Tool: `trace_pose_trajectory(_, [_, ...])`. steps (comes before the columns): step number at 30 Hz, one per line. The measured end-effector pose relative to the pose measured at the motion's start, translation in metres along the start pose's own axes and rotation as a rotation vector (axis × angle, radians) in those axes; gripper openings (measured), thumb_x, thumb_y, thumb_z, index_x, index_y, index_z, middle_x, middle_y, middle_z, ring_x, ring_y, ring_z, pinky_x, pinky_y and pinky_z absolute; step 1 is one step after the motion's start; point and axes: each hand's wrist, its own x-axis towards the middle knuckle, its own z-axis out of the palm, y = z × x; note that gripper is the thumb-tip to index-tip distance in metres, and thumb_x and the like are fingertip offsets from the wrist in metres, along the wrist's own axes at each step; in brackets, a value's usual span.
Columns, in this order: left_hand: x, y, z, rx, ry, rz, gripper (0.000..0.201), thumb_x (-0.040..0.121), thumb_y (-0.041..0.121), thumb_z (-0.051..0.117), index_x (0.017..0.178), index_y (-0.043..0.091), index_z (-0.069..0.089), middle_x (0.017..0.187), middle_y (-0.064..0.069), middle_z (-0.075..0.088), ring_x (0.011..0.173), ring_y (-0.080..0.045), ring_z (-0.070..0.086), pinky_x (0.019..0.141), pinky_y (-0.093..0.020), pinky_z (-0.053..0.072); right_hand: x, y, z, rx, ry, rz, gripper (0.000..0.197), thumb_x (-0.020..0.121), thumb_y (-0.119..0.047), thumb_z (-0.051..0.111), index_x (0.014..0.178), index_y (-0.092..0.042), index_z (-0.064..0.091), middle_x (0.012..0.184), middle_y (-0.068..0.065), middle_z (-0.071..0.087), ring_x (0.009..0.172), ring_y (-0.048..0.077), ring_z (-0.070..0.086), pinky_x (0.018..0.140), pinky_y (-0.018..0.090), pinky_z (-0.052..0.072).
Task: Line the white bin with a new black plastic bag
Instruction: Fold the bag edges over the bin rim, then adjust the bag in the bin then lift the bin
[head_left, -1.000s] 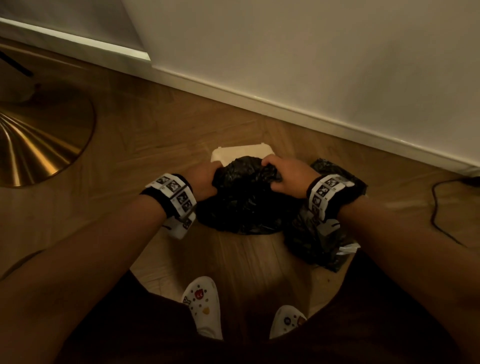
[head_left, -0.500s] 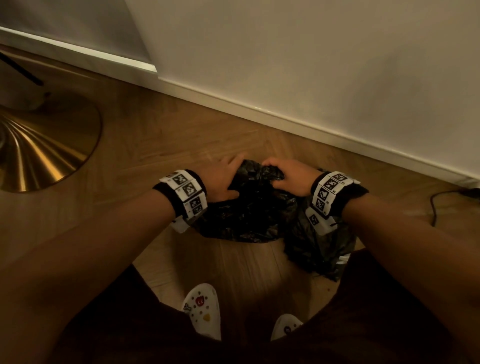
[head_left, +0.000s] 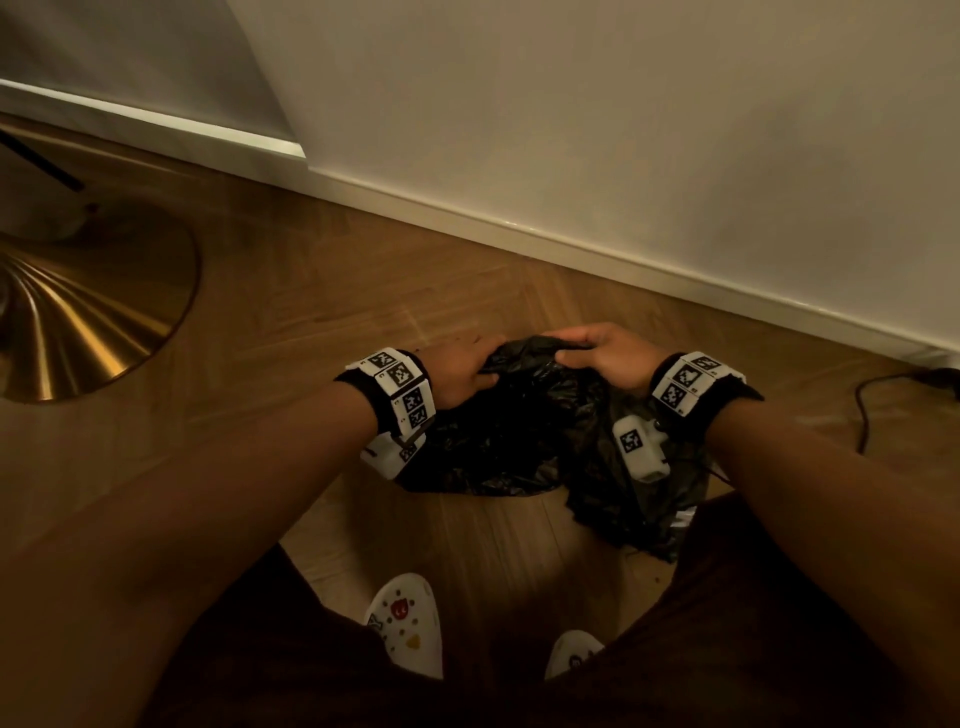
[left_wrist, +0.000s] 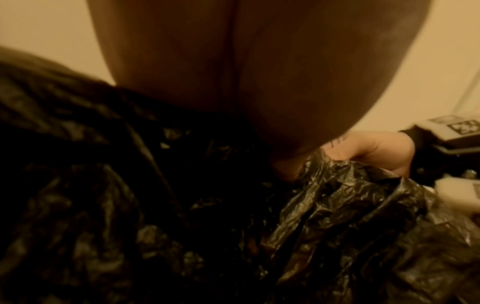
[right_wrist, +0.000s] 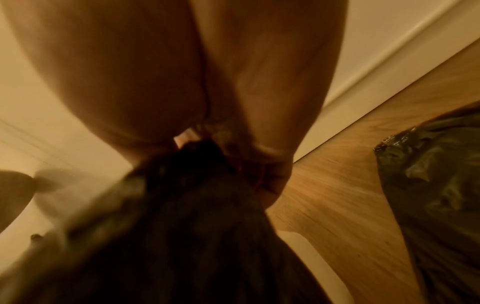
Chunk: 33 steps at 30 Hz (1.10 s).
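Crumpled over the floor (head_left: 519, 280) near the wall, the black plastic bag (head_left: 519, 431) is pinched at its far edge by the left hand (head_left: 457, 371) and right hand (head_left: 608, 353); a second bag heap (head_left: 644, 499) lies right.

The black bag (head_left: 524, 410) is seen as thin plastic film, heavily crinkled, with glossy highlights along its creases. A second heap of black film (head_left: 639, 499), equally wrinkled and shiny, is shown beside it. The floor (head_left: 291, 306) is laid in wood boards with visible grain and a smooth, faintly satin finish. The round lamp base (head_left: 88, 306) is presented as brushed golden metal, with radial streaks of reflection. The skirting board (head_left: 519, 231) is painted white and slightly glossy, while the wall (head_left: 623, 104) above is matt. The clogs (head_left: 408, 623) are moulded of smooth white plastic or foam.
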Motion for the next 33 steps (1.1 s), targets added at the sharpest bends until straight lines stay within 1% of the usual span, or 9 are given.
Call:
trace_pose_trajectory(7, [-0.005,0.005,0.007,0.013,0.048,0.08,0.086,0.097,0.033,0.05,0.15,0.043,-0.018,0.151,-0.014,0.039,0.13,-0.031,0.048,0.107,-0.048,0.042,0.016,-0.002,0.006,-0.079,0.101,0.049,0.037,0.072,-0.044,0.078,0.106,-0.036,0.068,0.115,0.001,0.073,0.108,0.023,0.069,0.105,0.048,0.05])
trace_pose_trajectory(10, [-0.01,0.008,0.011,0.033,0.094,0.142,0.09,0.097,0.027,0.05,0.146,0.05,-0.023,0.148,-0.012,0.04,0.128,-0.033,0.048,0.106,-0.053,0.042,0.018,-0.013,0.015,-0.092,0.067,0.073,0.01,0.085,-0.036,0.069,0.09,-0.027,0.074,0.097,0.001,0.075,0.094,0.021,0.07,0.099,0.042,0.052])
trace_pose_trajectory(13, [-0.014,0.008,0.015,0.065,0.12,0.193,0.084,0.098,0.024,0.048,0.15,0.048,-0.013,0.149,-0.01,0.037,0.128,-0.031,0.047,0.105,-0.052,0.042,0.022,-0.018,0.019,-0.224,0.072,0.099,0.014,0.096,-0.027,0.06,0.084,-0.025,0.066,0.091,0.0,0.069,0.088,0.018,0.064,0.088,0.032,0.049])
trace_pose_trajectory(21, [-0.007,0.003,0.012,0.044,0.07,0.189,0.059,0.097,0.029,0.046,0.15,0.036,0.022,0.143,-0.007,0.044,0.125,-0.028,0.049,0.103,-0.048,0.044,0.013,-0.016,0.018,-0.494,0.246,-0.006,0.036,0.099,-0.048,0.053,0.074,-0.025,0.067,0.075,-0.004,0.066,0.072,0.014,0.06,0.069,0.029,0.044])
trace_pose_trajectory(23, [-0.004,0.001,0.011,0.023,0.071,0.15,0.056,0.097,0.028,0.047,0.15,0.031,0.027,0.142,-0.008,0.045,0.125,-0.027,0.049,0.106,-0.045,0.042,-0.002,-0.023,0.015,-0.505,0.307,-0.019,0.034,0.1,-0.051,0.049,0.086,-0.028,0.07,0.082,-0.009,0.066,0.08,0.014,0.061,0.067,0.026,0.041])
trace_pose_trajectory(26, [-0.002,0.002,0.007,-0.11,0.11,0.066,0.053,0.097,0.02,0.051,0.148,0.022,0.034,0.142,-0.009,0.048,0.126,-0.026,0.049,0.107,-0.034,0.039,-0.024,-0.032,0.01,-0.548,0.376,-0.018,0.041,0.096,-0.054,0.055,0.12,-0.024,0.068,0.11,-0.009,0.062,0.104,0.012,0.057,0.087,0.027,0.042])
trace_pose_trajectory(28, [-0.006,0.002,0.002,-0.218,0.162,0.015,0.047,0.098,0.011,0.051,0.144,0.016,0.041,0.138,-0.008,0.052,0.123,-0.022,0.051,0.096,-0.021,0.036,-0.032,-0.031,0.008,-0.624,0.359,-0.027,0.049,0.093,-0.055,0.058,0.131,-0.024,0.062,0.125,-0.005,0.063,0.115,0.015,0.059,0.096,0.031,0.044])
trace_pose_trajectory(30, [-0.011,-0.001,0.002,-0.311,0.166,-0.016,0.039,0.098,0.006,0.049,0.137,0.013,0.048,0.129,-0.005,0.058,0.114,-0.015,0.053,0.087,-0.016,0.034,-0.034,-0.03,0.009,-0.685,0.312,-0.052,0.054,0.092,-0.055,0.059,0.138,-0.027,0.058,0.132,-0.001,0.063,0.114,0.018,0.062,0.093,0.03,0.045])
trace_pose_trajectory(33, [-0.019,-0.005,0.017,-0.348,0.115,-0.018,0.033,0.098,0.006,0.048,0.13,0.014,0.052,0.123,-0.005,0.061,0.114,-0.019,0.057,0.091,-0.026,0.042,-0.029,-0.029,0.018,-0.701,0.223,-0.059,0.047,0.095,-0.046,0.061,0.137,-0.025,0.058,0.128,0.0,0.066,0.1,0.014,0.061,0.085,0.025,0.043])
